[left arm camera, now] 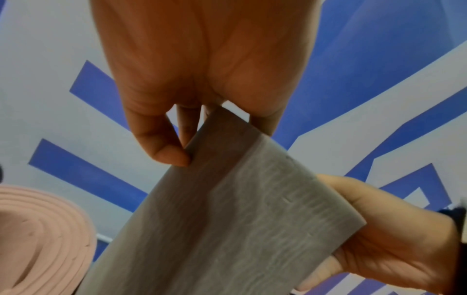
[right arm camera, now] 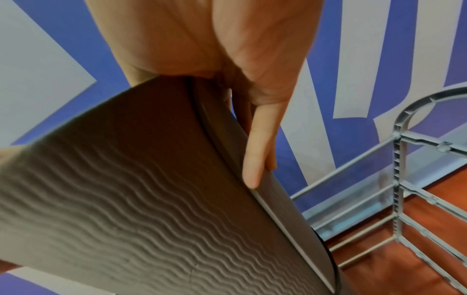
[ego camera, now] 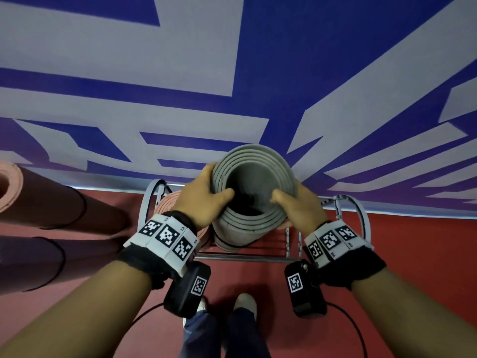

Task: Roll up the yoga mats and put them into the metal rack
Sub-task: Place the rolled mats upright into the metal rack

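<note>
a pink rolled mat (ego camera: 171, 205) already stands in the metal rack (ego camera: 361, 210), and the grey rolled mat (ego camera: 254, 192) is upright over the slot beside it, not clearly seated yet. two darker rolls (ego camera: 51, 228) lie off to the left, so i'd say about halfway. the left hand (ego camera: 204, 195) and right hand (ego camera: 296, 205) clasp the grey roll's top, thumbs hooked inside, fingers (right arm camera: 257, 159) curled round outside.
</note>
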Available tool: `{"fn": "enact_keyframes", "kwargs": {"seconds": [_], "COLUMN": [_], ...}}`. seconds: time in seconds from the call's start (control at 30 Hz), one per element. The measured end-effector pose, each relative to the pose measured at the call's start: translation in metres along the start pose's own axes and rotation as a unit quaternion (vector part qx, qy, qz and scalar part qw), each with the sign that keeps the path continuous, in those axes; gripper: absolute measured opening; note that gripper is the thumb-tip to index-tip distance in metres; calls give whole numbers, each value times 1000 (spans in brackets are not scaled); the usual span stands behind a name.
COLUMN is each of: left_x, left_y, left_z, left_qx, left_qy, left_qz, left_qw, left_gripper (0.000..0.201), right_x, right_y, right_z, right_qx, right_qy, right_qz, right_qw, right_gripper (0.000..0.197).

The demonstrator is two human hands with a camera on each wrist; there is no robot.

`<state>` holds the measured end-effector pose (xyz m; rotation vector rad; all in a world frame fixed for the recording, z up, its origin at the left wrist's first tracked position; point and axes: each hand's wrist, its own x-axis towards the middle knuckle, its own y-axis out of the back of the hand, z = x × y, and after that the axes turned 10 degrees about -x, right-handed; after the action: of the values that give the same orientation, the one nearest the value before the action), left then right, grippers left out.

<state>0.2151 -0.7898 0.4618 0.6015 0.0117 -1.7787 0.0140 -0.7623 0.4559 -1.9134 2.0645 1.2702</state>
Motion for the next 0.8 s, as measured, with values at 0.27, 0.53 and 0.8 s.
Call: {"fn": "enact_keyframes", "kwargs": {"seconds": [0.27, 0.53, 0.8], "left_x": [9, 24, 31], "left_y": [-13, -28, -43], "left_z": [-33, -64, -91], "left_qx": [55, 90, 119], "left_qy": [53, 82, 95], "left_qz": [-28, -23, -24], "left_qw": [997, 992, 988], "left_gripper": [66, 65, 70], "right_x": [15, 38, 53], "right_y": [-25, -46, -66], "right_z": [32, 59, 88], "right_qx": [9, 12, -8], "right_qy": [-28, -51, -39], "right_qz": [-50, -78, -81], "right_qw": [998, 996, 996], "right_gripper": [34, 38, 52]}}
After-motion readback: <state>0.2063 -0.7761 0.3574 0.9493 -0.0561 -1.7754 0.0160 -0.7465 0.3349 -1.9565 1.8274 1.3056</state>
